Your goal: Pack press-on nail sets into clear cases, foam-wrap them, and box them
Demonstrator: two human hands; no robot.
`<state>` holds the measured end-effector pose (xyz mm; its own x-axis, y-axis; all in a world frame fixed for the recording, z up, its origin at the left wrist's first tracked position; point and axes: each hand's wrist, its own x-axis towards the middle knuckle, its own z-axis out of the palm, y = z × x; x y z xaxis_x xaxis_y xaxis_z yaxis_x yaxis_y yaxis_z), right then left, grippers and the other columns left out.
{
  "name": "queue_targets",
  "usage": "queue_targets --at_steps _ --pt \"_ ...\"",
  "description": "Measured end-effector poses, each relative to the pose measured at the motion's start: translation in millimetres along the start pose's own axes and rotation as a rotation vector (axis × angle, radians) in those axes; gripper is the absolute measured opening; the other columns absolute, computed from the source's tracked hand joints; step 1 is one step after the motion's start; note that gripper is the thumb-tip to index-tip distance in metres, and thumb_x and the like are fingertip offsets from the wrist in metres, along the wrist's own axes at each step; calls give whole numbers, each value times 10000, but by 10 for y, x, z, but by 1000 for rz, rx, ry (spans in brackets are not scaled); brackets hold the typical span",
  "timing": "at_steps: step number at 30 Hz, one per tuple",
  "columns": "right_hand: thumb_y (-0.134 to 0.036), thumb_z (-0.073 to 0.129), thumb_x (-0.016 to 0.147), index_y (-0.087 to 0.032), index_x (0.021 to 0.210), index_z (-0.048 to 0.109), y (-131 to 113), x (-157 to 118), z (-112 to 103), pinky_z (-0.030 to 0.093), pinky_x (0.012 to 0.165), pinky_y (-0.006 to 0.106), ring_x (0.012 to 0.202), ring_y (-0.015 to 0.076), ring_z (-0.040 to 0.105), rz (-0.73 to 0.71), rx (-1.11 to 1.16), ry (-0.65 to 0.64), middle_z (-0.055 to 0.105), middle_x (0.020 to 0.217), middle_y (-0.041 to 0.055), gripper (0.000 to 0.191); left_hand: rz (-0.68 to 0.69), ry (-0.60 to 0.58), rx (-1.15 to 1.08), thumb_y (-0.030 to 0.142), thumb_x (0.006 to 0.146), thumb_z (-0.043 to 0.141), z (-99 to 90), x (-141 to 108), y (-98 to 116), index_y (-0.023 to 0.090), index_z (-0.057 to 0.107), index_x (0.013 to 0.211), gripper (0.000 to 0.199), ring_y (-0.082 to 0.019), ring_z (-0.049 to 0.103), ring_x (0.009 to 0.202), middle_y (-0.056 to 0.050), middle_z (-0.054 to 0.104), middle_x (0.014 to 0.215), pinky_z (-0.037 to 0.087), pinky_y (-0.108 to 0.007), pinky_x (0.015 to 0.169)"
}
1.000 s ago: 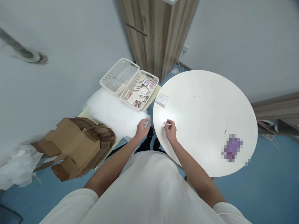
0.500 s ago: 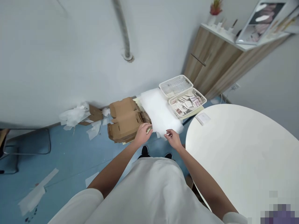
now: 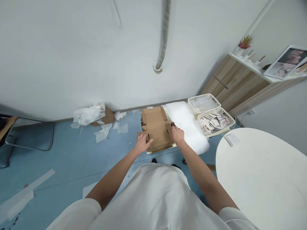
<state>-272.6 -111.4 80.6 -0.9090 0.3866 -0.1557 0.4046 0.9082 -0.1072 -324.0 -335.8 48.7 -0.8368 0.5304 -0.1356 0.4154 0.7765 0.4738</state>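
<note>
2 arms [image 3: 117,174] reach forward, right grip [image 3: 177,134] curled.

Open room above cardboard stack [image 3: 155,123], white packing pile [image 3: 185,123] along right, baskets [image 3: 192,106] beyond

A pale wall [image 3: 72,57] is filling the top; blue floor [image 3: 74,163] is spreading lower left; a wood-grain cabinet [image 3: 242,83] is standing upper right, a white table [image 3: 261,182] lower right.

a packing room; flat cardboard boxes [image 3: 156,120]; white padding [image 3: 192,129]; baskets [image 3: 222,129]
</note>
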Motion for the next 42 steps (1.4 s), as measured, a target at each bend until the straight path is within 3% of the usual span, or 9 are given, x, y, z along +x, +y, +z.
queue_targets --at_steps 5,11,17,21,25,27,31,36,42 --pt "-226 377 792 -184 908 467 66 41 -186 389 590 299 685 213 572 89 326 16 606 745 75 153 166 -53 6 569 650 564 53 -21 185 185 429 1216 697 -309 408 1131 -134 452 1233 331 -416 925" --pt "-323 378 777 -208 834 468 206 -24 -323 404 572 276 646 165 531 166 839 95 590 748 22 157 240 -87 -68 458 781 463 57 63 280 188 470 1192 492 -261 465 1101 -113 462 1223 387 -369 892" --pt "-406 378 821 -191 977 476 93 -545 -56 403 772 337 903 194 520 206 727 521 558 989 89 283 277 -130 -13 301 873 311 73 92 244 200 621 933 331 -215 570 929 -80 593 1040 417 -356 822" --pt "-430 459 796 -194 914 567 -62 -761 186 312 917 407 977 236 518 -164 444 97 612 947 90 285 278 -57 -34 295 873 311 49 57 277 209 615 966 329 -222 570 936 -68 609 1065 396 -380 840" --pt "-499 499 764 -194 1035 557 -82 -686 260 217 979 489 1032 268 513 -126 468 -109 624 1009 99 412 344 56 -133 251 865 324 -65 5 313 230 589 1039 318 -204 552 989 -50 610 1095 337 -390 918" --pt "-540 464 768 -201 1155 483 6 -618 178 288 953 464 1020 252 534 -55 689 -98 608 1066 98 515 381 110 -163 219 855 332 -116 -21 365 242 580 1061 323 -193 557 977 -43 609 1103 308 -392 945" --pt "-557 353 808 -196 1331 263 313 -544 -191 442 802 372 992 223 562 156 1107 152 511 1223 127 642 480 136 -198 190 836 363 -114 -81 575 277 598 1028 315 -189 574 913 -21 633 1060 271 -424 965" --pt "-346 563 717 -211 1258 431 717 -631 -575 457 761 349 818 209 608 309 861 128 618 1071 83 573 623 57 -162 184 835 374 96 -158 983 292 585 1054 323 -193 567 923 -19 636 1063 229 -466 984" --pt "-174 419 731 -250 1175 515 1400 -1190 -587 450 804 358 912 211 586 414 764 449 633 1052 17 461 785 5 -121 264 828 440 423 -277 1733 329 574 1069 283 -237 490 1086 -30 578 1164 126 -515 1018"
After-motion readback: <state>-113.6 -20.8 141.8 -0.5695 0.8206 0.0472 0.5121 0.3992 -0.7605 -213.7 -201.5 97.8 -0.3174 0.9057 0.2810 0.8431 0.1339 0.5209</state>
